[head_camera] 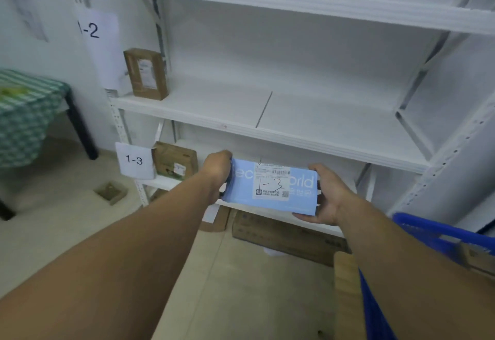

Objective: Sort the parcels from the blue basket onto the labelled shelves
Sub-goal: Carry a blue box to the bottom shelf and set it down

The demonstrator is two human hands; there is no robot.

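White shelving (294, 136) against a pale wall | we record a light-blue parcel (270, 188) (handwritten "1-3") held level at the front edge of the shelf by the 1-3 label (134, 160) | left hand (218, 169) curled round its left end, right hand (328, 197) gripping its right end | brown box (174, 160) at that shelf's left end | blue basket (428, 232) lower right.

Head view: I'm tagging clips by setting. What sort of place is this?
Probably a small parcel storeroom: white shelving carrying a 1-2 label and a 1-3 label, a brown cardboard parcel on one shelf, and the left hand and right hand holding a light blue parcel handwritten 1-3.
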